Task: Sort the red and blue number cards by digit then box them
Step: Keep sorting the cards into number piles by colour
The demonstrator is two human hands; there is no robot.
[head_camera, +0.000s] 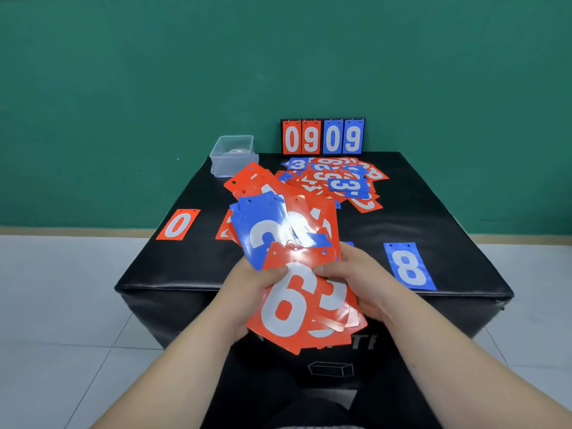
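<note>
**Hand state.** Both hands grasp one loosely fanned bundle of cards above the near edge of the table. The left hand grips it from the left, thumb curled onto the face of the topmost red 6 card. The right hand grips from the right, thumb on the same card and fingers curled underneath.

**Card locations.** The bundle mixes red and blue cards at differing angles. A red 0 card lies alone at the table's left, and a blue 8 card lies at the right, close to the near edge. A loose heap sits at the far side, in front of a scoreboard reading 0909. The clear plastic box stands at the far left corner; no card is seen in it.

**Hazards.**
- The cards are glossy and splayed. A relaxed grip would probably let them slide apart. The lower ones overhang the table edge and would drop to the floor.
- A 6 read upside down passes for a 9. Check the punched holes for the top edge.
- The right forearm passes near the blue 8 card and could sweep it off.
</note>
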